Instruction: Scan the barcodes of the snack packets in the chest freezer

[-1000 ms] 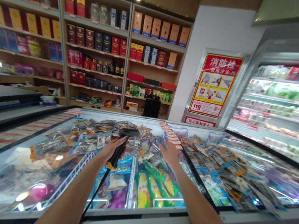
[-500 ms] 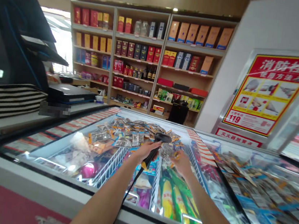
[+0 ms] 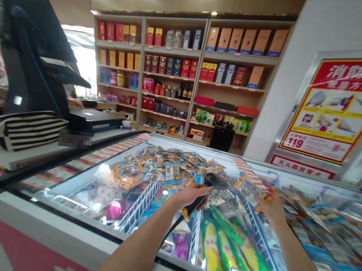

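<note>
Pinched a small clear packet (image 3: 247, 190) by its orange end in the right hand (image 3: 272, 208), over the freezer (image 3: 58, 221)'s glass top; gripped a black scanner (image 3: 215, 181) in the left hand (image 3: 190, 196), with fingers round the handle. Probably risked dropping the packet through so slight a hold, and muddling it with the left heap (image 3: 172, 169) or right heap (image 3: 331, 228); perhaps risked snagging the cord (image 3: 172, 227). Noted, beneath the glass, white wire baskets (image 3: 195, 238), with bagged corn (image 3: 220, 246) in one and purple packs (image 3: 182, 246) in the next.

Head-worn view: close above freezer (image 3: 57, 228), facing forward, slightly down; shelves (image 3: 225, 94) farther off, 12 o'clock; poster (image 3: 339, 108), 2 o'clock.
</note>
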### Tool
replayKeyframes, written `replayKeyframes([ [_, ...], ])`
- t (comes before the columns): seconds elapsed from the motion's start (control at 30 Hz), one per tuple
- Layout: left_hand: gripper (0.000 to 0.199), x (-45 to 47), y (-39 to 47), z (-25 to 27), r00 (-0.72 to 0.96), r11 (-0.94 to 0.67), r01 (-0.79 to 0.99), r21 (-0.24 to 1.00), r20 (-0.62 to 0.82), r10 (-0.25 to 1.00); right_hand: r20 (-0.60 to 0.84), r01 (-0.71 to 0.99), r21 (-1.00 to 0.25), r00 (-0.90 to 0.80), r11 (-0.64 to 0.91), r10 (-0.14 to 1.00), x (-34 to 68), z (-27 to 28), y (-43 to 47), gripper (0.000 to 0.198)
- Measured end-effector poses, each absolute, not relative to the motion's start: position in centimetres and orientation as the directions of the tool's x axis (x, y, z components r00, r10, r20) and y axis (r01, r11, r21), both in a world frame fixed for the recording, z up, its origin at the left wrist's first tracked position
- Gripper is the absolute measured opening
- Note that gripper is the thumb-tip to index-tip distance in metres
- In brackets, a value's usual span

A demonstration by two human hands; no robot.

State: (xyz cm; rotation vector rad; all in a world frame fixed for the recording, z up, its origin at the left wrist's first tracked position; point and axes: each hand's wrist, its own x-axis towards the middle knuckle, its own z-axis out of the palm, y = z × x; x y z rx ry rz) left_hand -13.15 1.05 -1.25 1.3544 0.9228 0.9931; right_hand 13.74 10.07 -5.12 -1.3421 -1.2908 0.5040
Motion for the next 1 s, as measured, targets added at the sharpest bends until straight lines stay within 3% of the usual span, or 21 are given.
replayKeyframes([
  [0.07, 0.031, -13.1, 1.0, -1.3, 0.357, -0.029, -0.023, 0.999, 0.035, 0.933, 0.299, 0.325, -0.924, 0.288, 0.201, 0.910, 13.3, -4.8, 9.7, 0.027],
  [0.37, 0.032, -12.8, 1.0, -1.0, 0.347, 0.017, 0.032, 0.999, -0.027, 0.938, 0.256, 0.245, -0.954, 0.358, 0.174, 0.898, 12.7, -4.9, 9.8, 0.027],
  [0.63, 0.033, -12.7, 0.4, -0.6, 0.398, -0.038, 0.090, 0.995, -0.001, 0.917, 0.286, 0.229, -0.949, 0.343, 0.216, 0.895, 12.7, -5.3, 10.1, 0.025],
  [0.87, 0.030, -12.7, 0.5, -0.5, 0.322, 0.012, 0.042, 0.999, -0.025, 0.946, 0.316, 0.207, -0.944, 0.348, 0.257, 0.882, 12.8, -4.8, 9.8, 0.026],
  [1.0, 0.031, -12.7, 0.6, -0.5, 0.345, -0.038, 0.113, 0.993, -0.003, 0.939, 0.319, 0.168, -0.946, 0.316, 0.278, 0.894, 12.7, -4.2, 9.4, 0.028],
])
